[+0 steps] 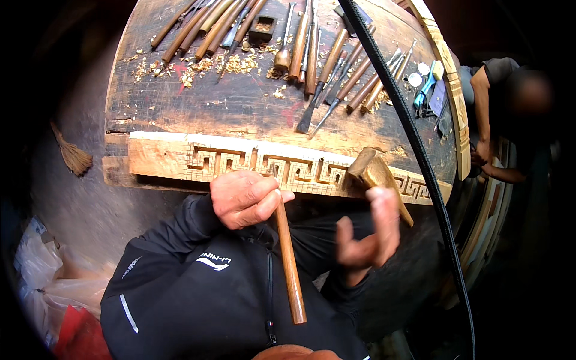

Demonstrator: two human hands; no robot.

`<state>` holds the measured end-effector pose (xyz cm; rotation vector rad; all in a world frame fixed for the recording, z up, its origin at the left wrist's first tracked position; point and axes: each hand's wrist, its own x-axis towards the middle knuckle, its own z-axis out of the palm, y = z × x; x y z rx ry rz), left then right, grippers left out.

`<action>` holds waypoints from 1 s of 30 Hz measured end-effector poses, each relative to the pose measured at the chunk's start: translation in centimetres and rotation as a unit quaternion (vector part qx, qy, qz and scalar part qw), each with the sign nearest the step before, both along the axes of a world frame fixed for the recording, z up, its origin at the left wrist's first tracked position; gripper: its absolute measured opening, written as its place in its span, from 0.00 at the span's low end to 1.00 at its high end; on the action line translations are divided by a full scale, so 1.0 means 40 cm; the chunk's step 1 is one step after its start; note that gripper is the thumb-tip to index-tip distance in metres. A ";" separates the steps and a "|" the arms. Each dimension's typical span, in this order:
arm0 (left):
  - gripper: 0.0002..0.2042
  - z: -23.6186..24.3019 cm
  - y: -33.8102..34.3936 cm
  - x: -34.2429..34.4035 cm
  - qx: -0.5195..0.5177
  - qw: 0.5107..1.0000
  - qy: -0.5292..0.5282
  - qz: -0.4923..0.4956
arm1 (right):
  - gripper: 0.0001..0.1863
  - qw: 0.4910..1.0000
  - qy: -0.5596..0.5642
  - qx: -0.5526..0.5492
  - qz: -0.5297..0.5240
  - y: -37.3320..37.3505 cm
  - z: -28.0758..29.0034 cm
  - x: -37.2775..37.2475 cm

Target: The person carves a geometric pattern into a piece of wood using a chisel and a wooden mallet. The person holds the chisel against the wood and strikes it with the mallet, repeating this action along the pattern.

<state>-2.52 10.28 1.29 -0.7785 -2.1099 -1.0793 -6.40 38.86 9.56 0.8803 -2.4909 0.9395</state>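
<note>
My left hand (245,198) is closed round a wood-handled carving chisel (290,258). The blade end points at the carved face of a long pale wooden board (159,153), and the handle slants down toward my body. Pencilled grid lines and a cut-out key pattern run along that board. Slightly blurred, my right hand (371,237) is open, thumb and fingers apart, with nothing visible in it. Just beyond its fingertips a worn wooden mallet (379,173) rests against the board, its handle slanting down to the right. The chisel's very tip is hard to make out.
Several chisels and gouges (288,45) lie among wood shavings (240,63) on the worn bench (210,108). A black braided cable (414,132) crosses the view. Another person (489,114) sits at right, beyond a carved strip (459,114). A hand broom (73,153) lies at left.
</note>
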 end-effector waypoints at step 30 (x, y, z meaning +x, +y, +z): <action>0.21 -0.034 0.004 0.004 0.061 0.996 -0.068 -0.006 | 0.37 0.891 -0.095 -0.378 0.233 -0.352 -0.016 0.054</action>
